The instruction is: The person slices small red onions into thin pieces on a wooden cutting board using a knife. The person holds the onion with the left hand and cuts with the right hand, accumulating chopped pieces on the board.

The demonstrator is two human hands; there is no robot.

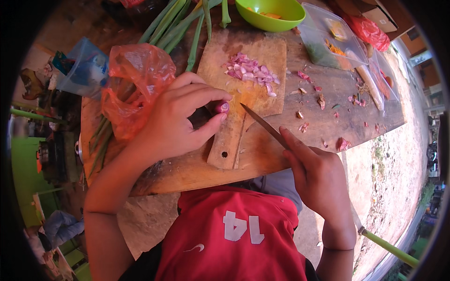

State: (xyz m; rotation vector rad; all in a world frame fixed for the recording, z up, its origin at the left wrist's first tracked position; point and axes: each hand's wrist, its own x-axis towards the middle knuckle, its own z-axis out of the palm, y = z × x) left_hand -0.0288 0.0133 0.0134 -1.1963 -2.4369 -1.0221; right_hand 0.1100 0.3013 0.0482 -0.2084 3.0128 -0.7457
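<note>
My left hand (pixel 179 116) pinches a peeled shallot (pixel 222 106) between thumb and fingers, just over the left edge of a wooden cutting board (pixel 262 44). A cut face of the shallot shows. In my right hand (pixel 314 175) is a kitchen knife (pixel 265 125), its blade slanting up and left, with the tip over the board near the shallot. The handle is hidden in my fist. A pile of sliced shallots (pixel 251 70) lies on the upper part of the board. The board's handle, with a hole, points towards me.
A red plastic bag (pixel 135 84) and long green onion leaves (pixel 175 26) lie left of the board. A green bowl (pixel 270 15) stands beyond it. Clear plastic containers (pixel 334 38) sit at the upper right. Shallot skins (pixel 342 144) dot the wooden table (pixel 372 109); its near edge runs before me.
</note>
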